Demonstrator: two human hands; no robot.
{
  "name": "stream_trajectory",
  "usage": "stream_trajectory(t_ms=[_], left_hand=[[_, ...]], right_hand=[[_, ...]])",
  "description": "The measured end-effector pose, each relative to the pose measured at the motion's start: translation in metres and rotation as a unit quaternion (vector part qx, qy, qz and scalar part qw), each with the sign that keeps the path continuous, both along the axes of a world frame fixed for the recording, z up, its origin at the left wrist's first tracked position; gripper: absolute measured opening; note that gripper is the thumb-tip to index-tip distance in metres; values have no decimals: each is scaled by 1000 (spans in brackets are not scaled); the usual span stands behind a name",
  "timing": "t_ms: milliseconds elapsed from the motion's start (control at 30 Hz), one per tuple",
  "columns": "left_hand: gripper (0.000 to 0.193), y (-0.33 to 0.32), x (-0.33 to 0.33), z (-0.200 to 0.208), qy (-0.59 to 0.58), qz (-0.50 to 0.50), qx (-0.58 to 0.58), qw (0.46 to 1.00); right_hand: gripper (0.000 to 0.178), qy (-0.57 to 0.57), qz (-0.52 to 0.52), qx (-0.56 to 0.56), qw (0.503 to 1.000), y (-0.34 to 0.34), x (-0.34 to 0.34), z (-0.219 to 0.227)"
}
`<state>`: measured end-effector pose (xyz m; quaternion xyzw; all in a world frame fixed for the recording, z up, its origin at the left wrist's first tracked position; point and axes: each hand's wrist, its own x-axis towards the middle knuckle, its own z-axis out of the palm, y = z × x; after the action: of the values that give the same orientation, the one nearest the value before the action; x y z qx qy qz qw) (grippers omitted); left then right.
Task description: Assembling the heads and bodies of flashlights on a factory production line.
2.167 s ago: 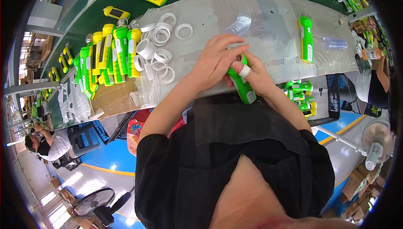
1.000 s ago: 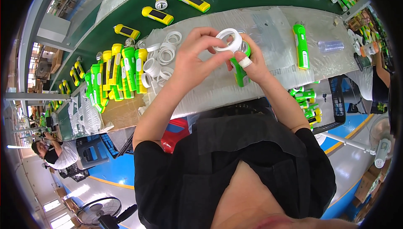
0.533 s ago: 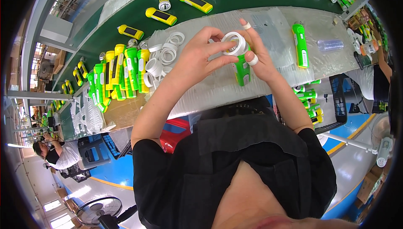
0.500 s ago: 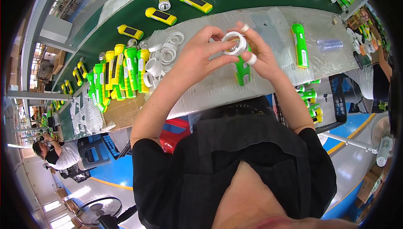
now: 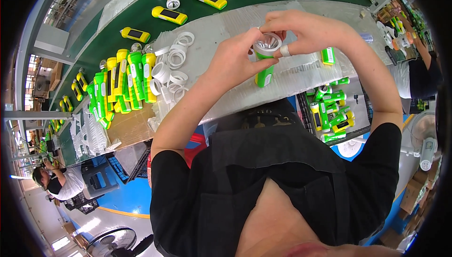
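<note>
A green flashlight (image 5: 264,77) stands upright on the plastic-covered worktable, its silvery reflector facing up. Around its head sits a white ring (image 5: 267,52). My left hand (image 5: 238,59) grips the ring from the left, with thumb and forefinger on its rim. From the right and far side, my right hand (image 5: 299,33) curls over and grips the same ring; white tape wraps a fingertip. Some of the fingers are hidden behind the ring. Beside my left hand lies a pile of loose white rings (image 5: 175,59).
Several green and yellow flashlights (image 5: 125,78) are heaped at the left. More lie on the green conveyor belt (image 5: 141,19) behind. Another flashlight (image 5: 328,55) shows partly beneath my right forearm. A black crate (image 5: 308,120) of flashlights stands below the table's right edge. A person (image 5: 68,181) sits far left.
The white ring, earlier tilted between my fingers over the flashlight, now lies level around its head. My right hand has turned over the far side, with its elbow swung outward.
</note>
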<state>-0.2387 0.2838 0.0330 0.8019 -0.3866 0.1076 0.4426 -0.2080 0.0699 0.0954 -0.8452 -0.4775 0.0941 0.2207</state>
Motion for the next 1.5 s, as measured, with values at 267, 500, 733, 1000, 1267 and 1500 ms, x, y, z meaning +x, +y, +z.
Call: stream_trajectory(t_ms=[267, 500, 733, 1000, 1267, 1500], left_hand=[[43, -6, 0, -5, 0, 39, 17, 999], [42, -15, 0, -8, -30, 27, -26, 999], [41, -20, 3, -18, -87, 34, -35, 995], [42, -11, 5, -16, -48, 27, -23, 998], [35, -8, 3, -26, 145, -17, -251, 957], [24, 12, -16, 0, 221, -255, -222, 915]], right_hand=[[42, -23, -256, -58, 965, 21, -17, -3], [58, -174, -115, 161, 965, 0, -5, -21], [46, -78, -298, -236, 922, 19, -19, 11], [52, 2, -310, 2, 951, 8, -20, -3], [59, 128, -427, 415, 793, 86, -84, -157], [38, 620, 11, 234, 749, 44, -80, -102]])
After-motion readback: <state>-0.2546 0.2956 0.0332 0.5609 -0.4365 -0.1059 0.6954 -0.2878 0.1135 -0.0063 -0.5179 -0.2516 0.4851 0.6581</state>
